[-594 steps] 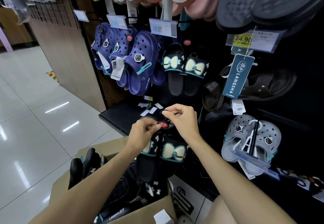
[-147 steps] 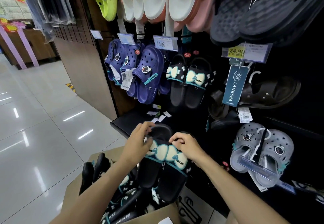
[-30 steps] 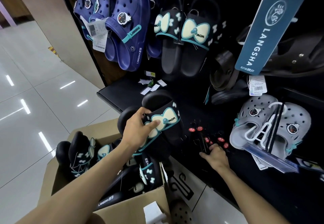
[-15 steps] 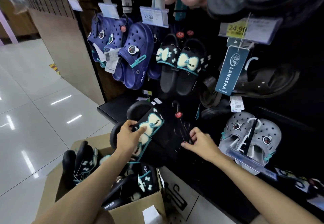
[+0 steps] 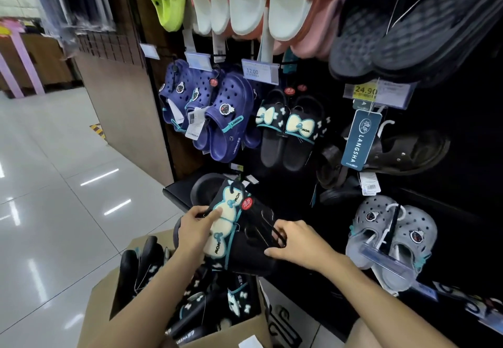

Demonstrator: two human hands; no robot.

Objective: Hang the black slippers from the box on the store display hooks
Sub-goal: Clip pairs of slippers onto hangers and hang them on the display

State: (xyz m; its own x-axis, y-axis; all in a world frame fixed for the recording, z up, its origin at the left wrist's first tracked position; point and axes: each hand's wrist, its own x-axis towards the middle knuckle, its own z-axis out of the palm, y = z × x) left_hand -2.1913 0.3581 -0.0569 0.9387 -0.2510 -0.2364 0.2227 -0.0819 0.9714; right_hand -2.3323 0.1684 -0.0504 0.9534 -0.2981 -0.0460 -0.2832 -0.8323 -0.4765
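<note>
Head view, the only one. The left hand (image 5: 194,229) grips a pair of black slippers (image 5: 231,228) with pale bow straps, fingers curled over the strap side and thumb at the near edge. The pair sits stacked, soles together, above the far right corner of the cardboard box (image 5: 128,301). Judged purpose: one hand keeps the two slippers aligned so a hanger can be fitted to them.

The right hand (image 5: 296,241) pinches a thin black plastic hanger (image 5: 269,228) between thumb and fingertips, its fingers closed on it. The hanger lies against the upper slipper, and a red round tag (image 5: 248,203) shows at its far end. Whether the hanger is already threaded through the straps cannot be told; black on black hides the join.

More black slippers remain in the box, standing on edge on the left and lying loose on the right, so the task is judged well short of complete.

On the display wall, far of the hands, a matching bow pair (image 5: 288,132) already hangs, apparently on a hook under the price label (image 5: 260,75) reading 12.00. This is judged the destination for the held pair. Navy clogs (image 5: 217,113) hang to its left, grey clogs (image 5: 392,236) lower right. A black shelf edge (image 5: 177,192) sits just beyond the held pair.

Risk, as judged: the stacked pair may slip apart if the left hand's grip loosens before the hanger seats.
</note>
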